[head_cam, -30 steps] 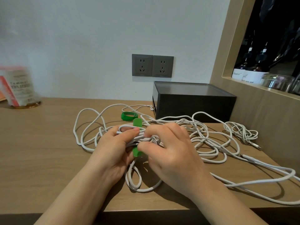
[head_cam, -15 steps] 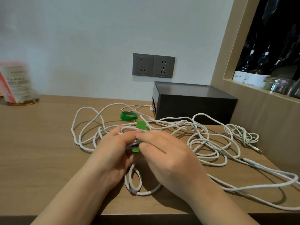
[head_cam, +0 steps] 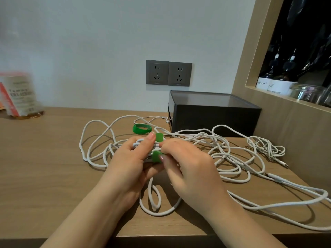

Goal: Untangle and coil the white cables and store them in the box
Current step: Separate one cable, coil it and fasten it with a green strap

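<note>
- While both hands met at the desk's middle, they held a bundle (head_cam: 138, 142) of gathered white strands just above the wood, at the near-left edge of the tangle.
- A green strap (head_cam: 157, 157) crossed the bundle, with one tab standing up at 12 o'clock and the other end showing at 6 o'clock.
- The left hand (head_cam: 132, 167) had its fingers curled round the bundle from 9 o'clock, and its forefinger lay along the top with the tip beside the upper tab.
- The right hand (head_cam: 189, 169) came in from 3 o'clock, thumb and fingertips pinching the strap against the strands.
- A loop of the bundle hung down to the desk at 6 o'clock, between the two wrists.
- The rest of the cables (head_cam: 206, 136) sprawled loose, with wide loops at 9 o'clock and a denser knot from 2 to 4 o'clock, one run trailing off to the right edge.
- A green ring (head_cam: 141, 129) lay flat at 12 o'clock, just beyond the fingers.
- The box (head_cam: 213, 113), black with its top closed, stood at 1 o'clock against the wall, strands touching its front foot.
- A thin cable (head_cam: 266, 147) lay loosely coiled at 3 o'clock, beside the side panel.
- Two grey sockets (head_cam: 168, 73) sat on the wall at 12 o'clock, above the box.
- A blurred container (head_cam: 19, 95) stood at 10 o'clock, well apart.
- Bottles (head_cam: 279, 81) and a jar (head_cam: 308, 92) filled the niche at 2 o'clock.
- Everything rested on the desk (head_cam: 44, 167).
</note>
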Tool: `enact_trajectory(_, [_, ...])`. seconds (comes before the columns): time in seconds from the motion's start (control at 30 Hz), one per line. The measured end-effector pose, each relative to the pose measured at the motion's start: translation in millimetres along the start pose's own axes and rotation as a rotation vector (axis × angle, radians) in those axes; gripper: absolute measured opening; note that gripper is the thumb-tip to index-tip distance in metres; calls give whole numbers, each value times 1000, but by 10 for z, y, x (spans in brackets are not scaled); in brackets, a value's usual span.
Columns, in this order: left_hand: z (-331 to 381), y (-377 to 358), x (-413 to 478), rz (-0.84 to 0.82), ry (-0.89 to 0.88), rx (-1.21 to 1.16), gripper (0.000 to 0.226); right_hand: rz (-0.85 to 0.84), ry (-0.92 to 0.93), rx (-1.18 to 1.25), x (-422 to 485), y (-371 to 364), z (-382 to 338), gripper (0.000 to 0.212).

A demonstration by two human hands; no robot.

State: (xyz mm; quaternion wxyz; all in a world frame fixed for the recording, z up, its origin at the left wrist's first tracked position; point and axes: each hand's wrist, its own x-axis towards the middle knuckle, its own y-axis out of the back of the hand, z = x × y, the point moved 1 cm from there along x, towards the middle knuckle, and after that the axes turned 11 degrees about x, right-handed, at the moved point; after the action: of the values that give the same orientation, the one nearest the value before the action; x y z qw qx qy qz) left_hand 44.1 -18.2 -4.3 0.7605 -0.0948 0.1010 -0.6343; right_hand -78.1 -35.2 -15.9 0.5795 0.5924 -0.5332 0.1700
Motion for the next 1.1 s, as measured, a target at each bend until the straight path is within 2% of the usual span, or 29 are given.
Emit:
enact_trajectory(0.17, [-6,-6,-17,11,1,58,10,-27,-110,114,-6,-15,23,13])
enact_trajectory(0.4, [-19,-9,-8,42,-117,239,10,12,-297,247,18,2,-11,5])
enact_trajectory(0.57, [-42,23,11,92,-195,335,11,87,-281,250,29,15,-3,6])
enact_trajectory(0.7, [-38,37,12,91,-186,324,20,45,-270,293,27,25,-16,6])
enact_trajectory(0.97, [-30,18,-11,145,-186,248,15,-94,-339,321,60,38,-56,5])
enact_trajectory(1.1, [-53,42,3,162,-210,270,22,-90,-384,367,76,54,-53,14])
